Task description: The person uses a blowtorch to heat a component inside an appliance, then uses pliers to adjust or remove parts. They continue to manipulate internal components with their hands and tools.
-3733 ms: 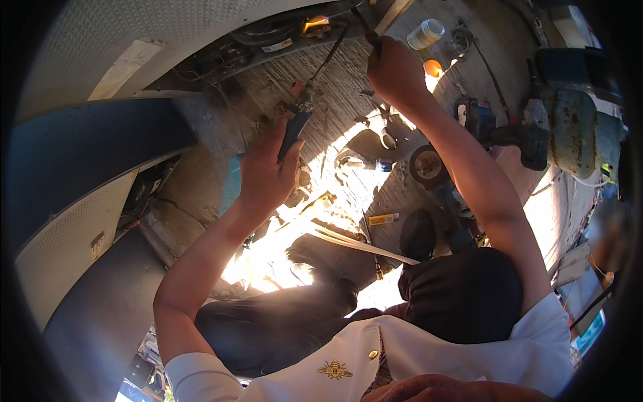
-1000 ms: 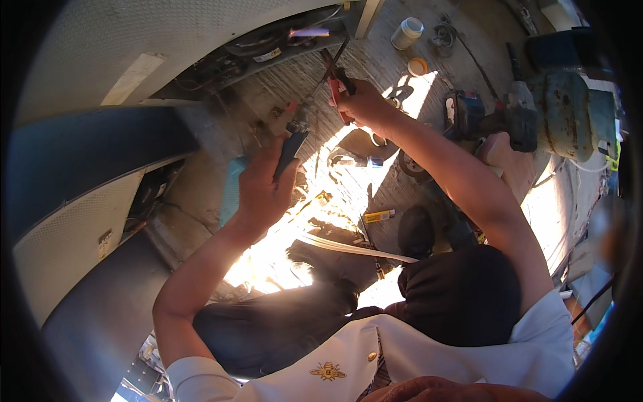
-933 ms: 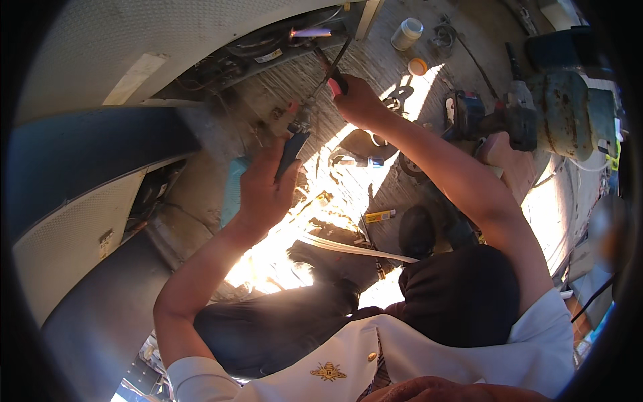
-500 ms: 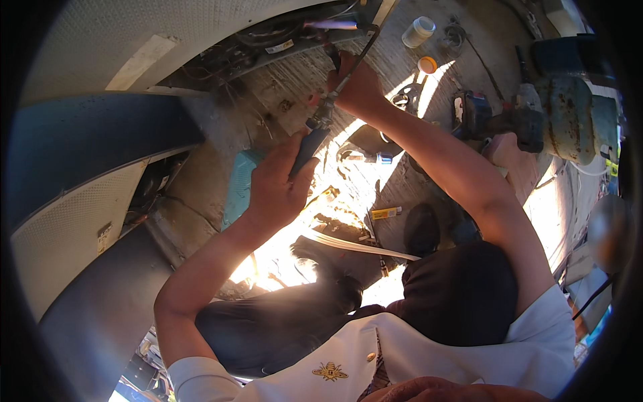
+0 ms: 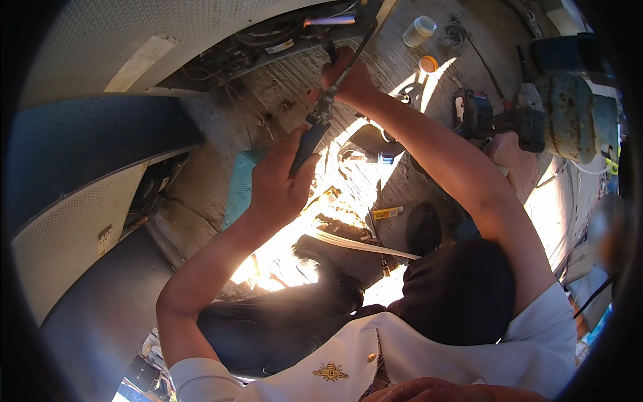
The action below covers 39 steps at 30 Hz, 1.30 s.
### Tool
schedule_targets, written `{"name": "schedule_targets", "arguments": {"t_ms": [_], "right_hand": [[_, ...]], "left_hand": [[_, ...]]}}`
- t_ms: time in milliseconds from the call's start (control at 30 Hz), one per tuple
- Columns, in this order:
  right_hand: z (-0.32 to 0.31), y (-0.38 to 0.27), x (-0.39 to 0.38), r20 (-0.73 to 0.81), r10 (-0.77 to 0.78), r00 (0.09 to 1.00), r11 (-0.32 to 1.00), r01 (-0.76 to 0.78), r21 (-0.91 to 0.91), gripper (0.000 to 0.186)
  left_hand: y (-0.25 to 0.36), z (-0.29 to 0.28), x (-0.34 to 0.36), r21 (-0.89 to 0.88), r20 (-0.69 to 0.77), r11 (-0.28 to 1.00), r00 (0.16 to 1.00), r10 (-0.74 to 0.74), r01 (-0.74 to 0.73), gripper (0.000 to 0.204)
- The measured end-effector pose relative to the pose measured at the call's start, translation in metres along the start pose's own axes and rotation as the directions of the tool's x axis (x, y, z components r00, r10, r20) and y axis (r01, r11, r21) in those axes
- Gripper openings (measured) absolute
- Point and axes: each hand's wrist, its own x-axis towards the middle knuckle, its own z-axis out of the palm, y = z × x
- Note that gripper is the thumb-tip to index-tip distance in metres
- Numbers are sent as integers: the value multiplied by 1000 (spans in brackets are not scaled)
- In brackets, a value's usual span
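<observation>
Left hand (image 5: 278,179) closed round the torch (image 5: 323,111), which extends ahead of it, long axis slanting up-right, flame (image 5: 330,21) pointing left; right hand (image 5: 349,75) grips a dark tool (image 5: 330,50) pointing up-left.

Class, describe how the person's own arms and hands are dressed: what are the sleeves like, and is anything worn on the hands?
The left hand and right hand are bare: no glove or watch shows on either. The left sleeve and right sleeve are short, white and without visible markings, ending above the elbow.
</observation>
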Motion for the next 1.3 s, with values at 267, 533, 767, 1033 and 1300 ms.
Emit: {"name": "schedule_targets", "arguments": {"t_ms": [267,533,767,1033,1300], "right_hand": [[14,16,8,97,25,995,955,-53,290,46],[10,27,13,167,-40,985,969,-3,248,39],[3,25,13,187,-52,981,965,1,264,39],[-37,8,-20,164,78,983,885,8,-465,37],[-74,45,8,-78,-4,997,914,-28,-404,30]], "left_hand": [[-5,2,1,1,-10,1000,1000,-5,5,47],[-5,2,2,8,-9,1000,1000,-17,18,47],[-4,2,2,-5,-14,1000,1000,-17,17,47],[-5,4,-1,-8,-10,997,997,-82,82,47],[-17,10,10,-9,-10,997,997,-80,80,43]]}}
